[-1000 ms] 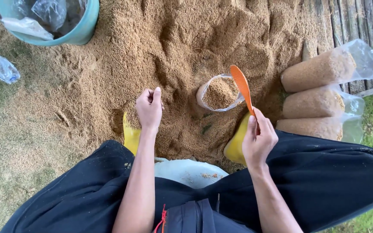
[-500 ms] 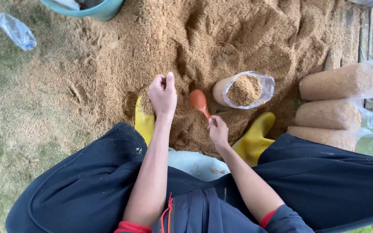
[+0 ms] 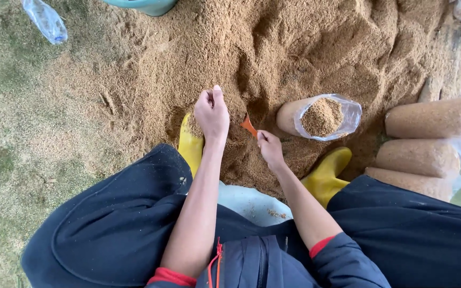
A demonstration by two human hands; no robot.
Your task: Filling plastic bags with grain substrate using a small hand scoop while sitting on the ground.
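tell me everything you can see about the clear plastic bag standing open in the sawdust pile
The clear plastic bag is a thin, see-through sleeve, packed into a round column with tan, sawdust-like material nearly to its open mouth. The rim is crinkled and flares loosely outward. It leans toward the camera, its base sunk in the sawdust pile. Neither hand touches it; the right hand, holding an orange scoop, is nearest. A yellow boot lies just below it.

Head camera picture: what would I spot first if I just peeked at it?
Probably the big heap of tan sawdust filling the top. In the middle, the left hand presses into it, and the right hand digs with an orange scoop. Bright yellow boots poke out beside an open clear bag full of sawdust.
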